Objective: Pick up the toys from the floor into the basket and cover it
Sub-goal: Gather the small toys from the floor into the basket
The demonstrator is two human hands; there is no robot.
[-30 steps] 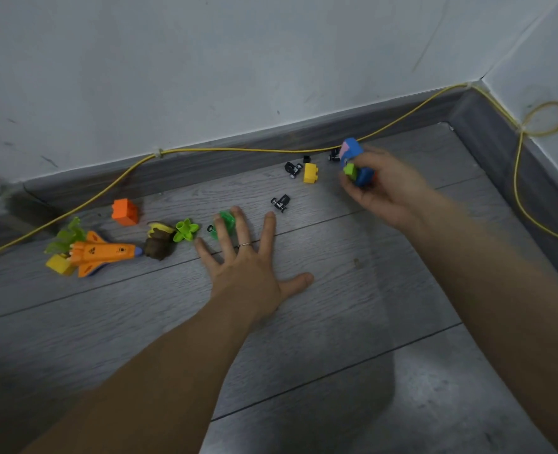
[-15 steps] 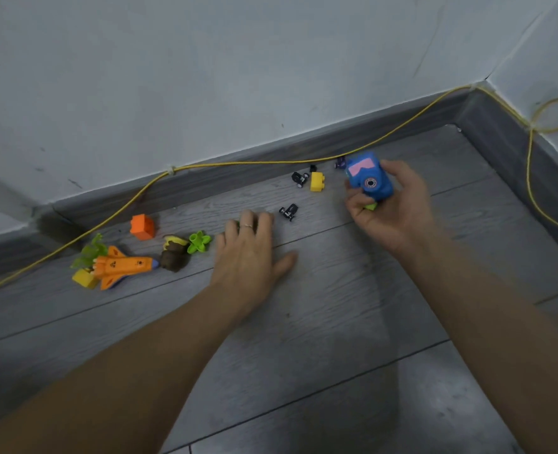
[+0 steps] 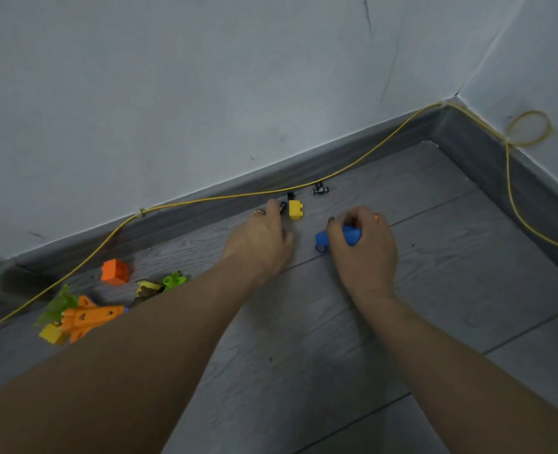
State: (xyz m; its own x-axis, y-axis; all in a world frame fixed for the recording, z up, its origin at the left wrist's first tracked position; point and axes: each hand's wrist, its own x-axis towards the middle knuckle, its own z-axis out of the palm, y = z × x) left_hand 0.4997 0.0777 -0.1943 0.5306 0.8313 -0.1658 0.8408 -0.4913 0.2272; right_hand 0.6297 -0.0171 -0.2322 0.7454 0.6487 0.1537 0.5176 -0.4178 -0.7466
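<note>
Toys lie scattered on the grey wooden floor along the skirting. My right hand (image 3: 364,247) is closed around a blue toy (image 3: 336,236), low over the floor. My left hand (image 3: 261,239) reaches down beside a yellow brick (image 3: 295,210), its fingertips at a small black wheeled piece (image 3: 283,206); what the curled fingers hold is hidden. Another black wheeled piece (image 3: 320,190) sits by the skirting. Further left lie an orange brick (image 3: 115,272), a green flower (image 3: 173,280), a brown and yellow toy (image 3: 146,289), an orange plane (image 3: 89,317) and a yellow block (image 3: 51,333). No basket is in view.
A yellow cable (image 3: 205,199) runs along the grey skirting (image 3: 186,217) and loops in the right corner (image 3: 528,127). White walls meet at the corner on the right. Open floor lies toward me.
My left hand moved right and further away, from the green toy to the yellow brick. My right hand lowered the blue toy toward the floor. The view shifted right.
</note>
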